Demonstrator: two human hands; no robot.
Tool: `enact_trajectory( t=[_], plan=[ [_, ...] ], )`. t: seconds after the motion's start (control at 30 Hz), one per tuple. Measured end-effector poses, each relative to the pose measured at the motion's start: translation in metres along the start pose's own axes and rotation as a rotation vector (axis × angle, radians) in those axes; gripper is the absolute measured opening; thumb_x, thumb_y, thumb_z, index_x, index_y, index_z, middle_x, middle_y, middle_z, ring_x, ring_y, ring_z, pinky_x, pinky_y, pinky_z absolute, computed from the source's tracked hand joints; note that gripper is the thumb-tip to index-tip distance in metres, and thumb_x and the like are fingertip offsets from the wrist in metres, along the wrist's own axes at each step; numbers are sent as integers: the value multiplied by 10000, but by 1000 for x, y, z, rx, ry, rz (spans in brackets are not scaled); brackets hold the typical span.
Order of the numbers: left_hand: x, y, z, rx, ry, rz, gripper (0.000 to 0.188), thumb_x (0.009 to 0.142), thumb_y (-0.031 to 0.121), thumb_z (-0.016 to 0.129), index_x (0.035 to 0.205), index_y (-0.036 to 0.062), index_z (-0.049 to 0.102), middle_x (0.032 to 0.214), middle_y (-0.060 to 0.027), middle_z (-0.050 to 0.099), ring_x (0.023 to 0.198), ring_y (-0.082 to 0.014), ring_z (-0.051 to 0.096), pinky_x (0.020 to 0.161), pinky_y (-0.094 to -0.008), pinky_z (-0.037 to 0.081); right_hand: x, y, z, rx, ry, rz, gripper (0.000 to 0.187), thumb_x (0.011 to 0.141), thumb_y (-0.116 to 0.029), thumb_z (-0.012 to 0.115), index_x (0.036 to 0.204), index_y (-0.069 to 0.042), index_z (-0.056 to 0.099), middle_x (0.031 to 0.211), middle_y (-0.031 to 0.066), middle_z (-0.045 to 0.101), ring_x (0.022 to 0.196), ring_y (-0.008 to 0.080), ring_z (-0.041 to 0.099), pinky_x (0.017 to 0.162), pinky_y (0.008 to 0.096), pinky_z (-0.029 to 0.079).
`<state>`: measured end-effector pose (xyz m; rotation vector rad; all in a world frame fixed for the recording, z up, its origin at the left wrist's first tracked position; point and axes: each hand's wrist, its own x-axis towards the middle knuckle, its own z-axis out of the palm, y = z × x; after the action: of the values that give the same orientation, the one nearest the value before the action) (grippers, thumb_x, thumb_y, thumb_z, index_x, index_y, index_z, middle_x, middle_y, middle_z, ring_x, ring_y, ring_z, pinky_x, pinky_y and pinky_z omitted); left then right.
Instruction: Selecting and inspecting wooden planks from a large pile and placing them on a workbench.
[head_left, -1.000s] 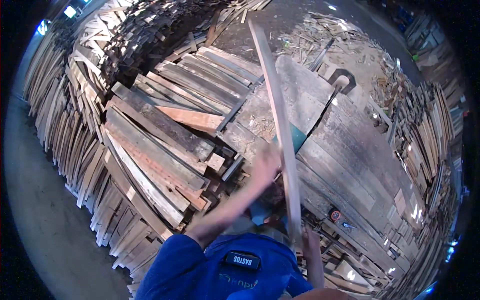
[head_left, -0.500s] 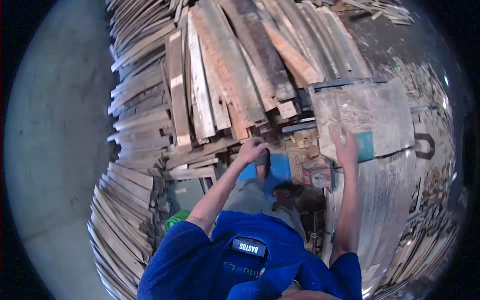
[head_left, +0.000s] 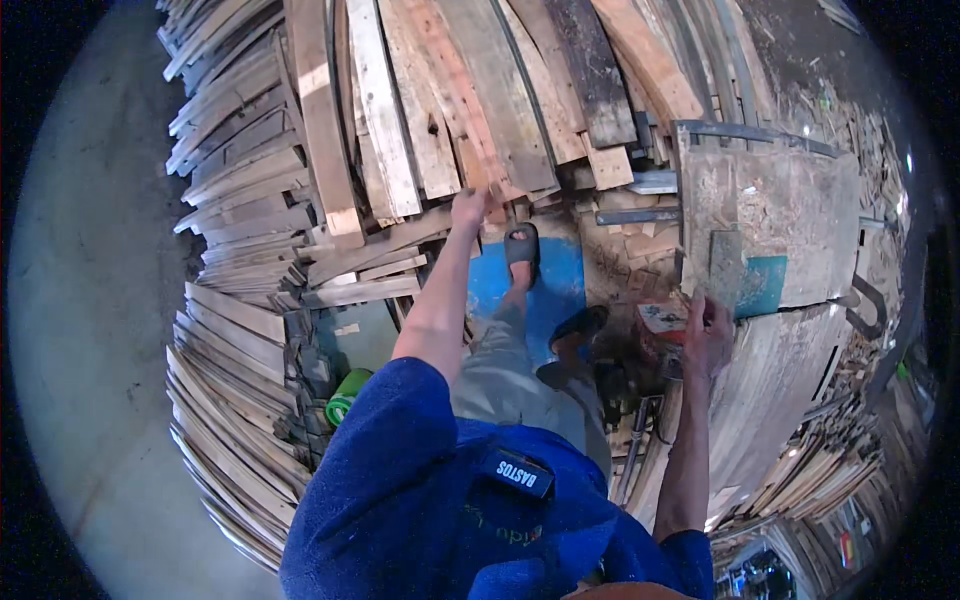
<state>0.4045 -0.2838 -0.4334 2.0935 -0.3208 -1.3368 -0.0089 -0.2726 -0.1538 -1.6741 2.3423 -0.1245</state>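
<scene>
My left hand (head_left: 468, 210) is closed at the near end of a reddish wooden plank (head_left: 470, 110) in a stack of long boards; the finger contact is partly hidden. My right hand (head_left: 708, 338) hovers by the left edge of a worn wooden bench top (head_left: 800, 215), fingers loosely bent and apart, with nothing seen in it. Just beyond it lie a small grey-brown board piece (head_left: 725, 262) and a teal patch (head_left: 762, 287). Left of the right hand sits a red box-shaped object (head_left: 660, 325).
Stacked boards (head_left: 250, 180) line the left side beside a concrete floor (head_left: 90, 300). My feet stand around a blue sheet (head_left: 560, 270). A green container (head_left: 347, 396) is low on the left. A dark metal hook-shaped bar (head_left: 868, 305) sticks out at the bench's right side.
My left hand has reached forward to the reddish plank's end. My right hand has drawn back toward the bench's left edge, its fingers now more bent. The view has shifted.
</scene>
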Motion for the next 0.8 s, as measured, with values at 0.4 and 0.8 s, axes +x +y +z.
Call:
enact_trajectory(
  t=[0.4,0.8],
  plan=[
    [-14,75,-21,487,-24,181,582,786,489,690,1097,-2,704,979,-248,723,939,-382,708,844,-440,540,-9,-9,9,-126,48,20,376,927,-437,661,968,-68,722,959,129,698,908,303,680,791,427,524],
    [-290,172,-105,-193,-835,-86,436,897,257,741,1238,-3,662,1170,-84,709,1086,-174,661,956,-325,520,24,-20,10,496,-167,45,478,919,-446,661,1128,-17,692,1014,173,709,944,302,677,836,384,516]
  ],
)
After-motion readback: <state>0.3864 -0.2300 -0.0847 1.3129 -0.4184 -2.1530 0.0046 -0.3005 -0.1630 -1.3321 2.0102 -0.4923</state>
